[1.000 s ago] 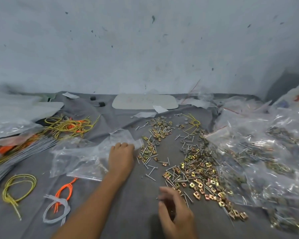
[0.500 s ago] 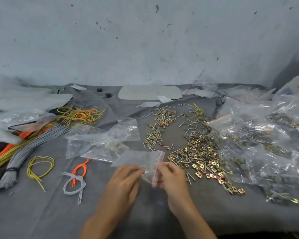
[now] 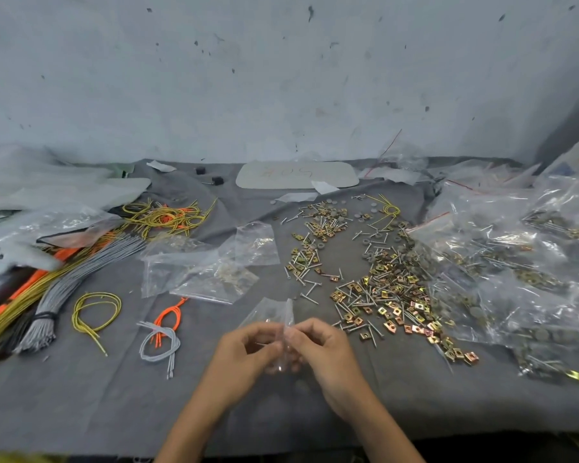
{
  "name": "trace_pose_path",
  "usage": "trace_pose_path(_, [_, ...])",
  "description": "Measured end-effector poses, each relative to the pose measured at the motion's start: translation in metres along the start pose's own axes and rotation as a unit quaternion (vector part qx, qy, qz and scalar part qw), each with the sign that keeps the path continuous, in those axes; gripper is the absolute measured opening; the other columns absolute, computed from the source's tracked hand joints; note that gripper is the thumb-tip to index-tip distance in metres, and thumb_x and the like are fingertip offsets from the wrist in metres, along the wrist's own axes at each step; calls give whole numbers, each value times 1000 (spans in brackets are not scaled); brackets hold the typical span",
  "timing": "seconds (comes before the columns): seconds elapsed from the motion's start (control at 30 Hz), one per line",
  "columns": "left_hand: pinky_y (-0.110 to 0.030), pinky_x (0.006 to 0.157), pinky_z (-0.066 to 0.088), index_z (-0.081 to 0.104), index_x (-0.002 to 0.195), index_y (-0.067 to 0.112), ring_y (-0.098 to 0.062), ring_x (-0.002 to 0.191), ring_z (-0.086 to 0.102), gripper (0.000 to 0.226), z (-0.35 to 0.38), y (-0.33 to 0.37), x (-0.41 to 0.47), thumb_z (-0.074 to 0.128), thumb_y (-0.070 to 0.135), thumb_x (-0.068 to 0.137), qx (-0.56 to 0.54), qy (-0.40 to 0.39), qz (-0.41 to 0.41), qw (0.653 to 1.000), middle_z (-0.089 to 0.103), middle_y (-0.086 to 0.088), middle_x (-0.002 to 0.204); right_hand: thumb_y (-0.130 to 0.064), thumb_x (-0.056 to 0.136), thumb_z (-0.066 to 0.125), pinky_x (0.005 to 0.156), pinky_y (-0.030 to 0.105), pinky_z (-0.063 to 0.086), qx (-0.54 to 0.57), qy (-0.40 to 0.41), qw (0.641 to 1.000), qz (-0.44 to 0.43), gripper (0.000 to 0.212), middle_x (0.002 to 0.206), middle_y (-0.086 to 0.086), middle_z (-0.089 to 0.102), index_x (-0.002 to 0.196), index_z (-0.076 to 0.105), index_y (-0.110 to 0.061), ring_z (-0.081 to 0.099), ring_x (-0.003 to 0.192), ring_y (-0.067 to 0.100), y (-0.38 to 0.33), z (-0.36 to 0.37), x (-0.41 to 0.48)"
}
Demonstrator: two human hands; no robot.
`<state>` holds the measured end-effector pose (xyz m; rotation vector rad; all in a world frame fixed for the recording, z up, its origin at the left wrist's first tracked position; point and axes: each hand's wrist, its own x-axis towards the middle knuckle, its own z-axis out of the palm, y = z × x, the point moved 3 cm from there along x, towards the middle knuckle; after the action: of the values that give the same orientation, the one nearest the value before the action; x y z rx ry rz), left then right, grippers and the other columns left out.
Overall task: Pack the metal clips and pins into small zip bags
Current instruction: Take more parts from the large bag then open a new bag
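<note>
A small clear zip bag [image 3: 272, 313] is held upright between both hands, just above the grey cloth near the front middle. My left hand [image 3: 248, 349] pinches its left side and my right hand [image 3: 318, 345] pinches its right side at the bag's lower end. A thin pin seems to lie between my left fingers. Loose brass clips and silver pins [image 3: 391, 295] are heaped on the cloth to the right of my hands. A smaller scatter of clips and pins [image 3: 311, 242] lies farther back.
Empty zip bags [image 3: 208, 272] lie left of centre. Filled bags [image 3: 522, 262] pile at the right. Bundles of grey, yellow and orange cords [image 3: 81, 262] spread along the left, with small cord loops [image 3: 161, 332] near my left hand. A white board [image 3: 298, 175] lies by the wall.
My left hand left the bag pile with one small bag and came back to the front. Both hands now hold that bag, which has turned upright and nearer me.
</note>
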<state>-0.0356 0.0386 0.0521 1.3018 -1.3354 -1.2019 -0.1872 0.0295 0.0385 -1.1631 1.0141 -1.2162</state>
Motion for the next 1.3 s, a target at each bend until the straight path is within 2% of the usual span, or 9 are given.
trace_pose_path(0.13, [-28,62,53,72,83,23,-10,55,60,21,-19,-4,5,69,2,86,160,146,35,976,71,6,69,-11,93,68,54,30,50,-74,9,997,-19,14,64,5,63,81,68,-3,56,59,15,3,2,-2])
trace_pose_path(0.2, [-13,61,42,61,78,31,-2,61,58,16,-17,2,0,74,21,81,293,147,86,941,65,12,68,-16,92,68,60,41,53,-136,12,990,-39,11,67,2,65,82,68,-12,58,61,14,5,7,-4])
trace_pose_path(0.33, [-32,61,33,46,86,32,-16,72,63,26,-4,2,-8,72,31,82,404,132,108,899,57,12,67,-31,86,64,69,44,56,-223,36,973,-57,9,71,-5,68,82,65,-22,65,66,13,9,10,-8])
trace_pose_path(0.5, [-42,61,49,53,88,22,-39,70,65,15,-15,9,-13,66,17,85,397,226,132,880,67,-3,66,-41,78,57,66,30,51,-266,87,958,-71,19,68,-8,65,77,58,-22,62,65,11,11,11,-9])
trace_pose_path(0.73, [-41,73,49,45,129,39,-33,87,68,37,-3,-8,-9,56,34,94,449,91,121,881,72,-3,80,-28,81,70,63,27,44,-277,68,955,-77,22,67,-8,60,78,48,-24,55,63,8,11,9,-9])
trace_pose_path(0.87, [-38,57,47,69,104,31,-37,67,65,24,-12,5,-11,65,14,86,406,192,155,880,66,-6,63,-22,88,59,56,25,34,-291,57,946,-130,28,68,-9,50,80,34,-30,47,60,10,10,8,-12])
trace_pose_path(1.07, [-39,59,52,74,112,38,-32,66,66,35,-15,20,-11,56,27,85,396,183,170,884,67,-5,64,-14,95,45,89,32,49,-309,-76,932,-171,30,108,-13,63,113,55,-35,62,100,8,15,19,-11])
trace_pose_path(1.2, [-39,58,57,80,102,26,-32,61,68,46,-18,24,-10,42,39,79,376,212,211,877,72,-4,67,-17,82,45,91,20,47,-265,-94,952,-120,33,100,-12,70,99,66,-36,63,99,0,4,13,5])
trace_pose_path(1.3, [-40,62,57,80,102,22,-33,66,69,40,-18,13,-2,48,30,80,388,230,178,875,73,-8,71,-20,83,50,91,28,48,-309,-18,943,-124,23,95,-12,68,88,70,-30,62,94,3,-12,-10,31])
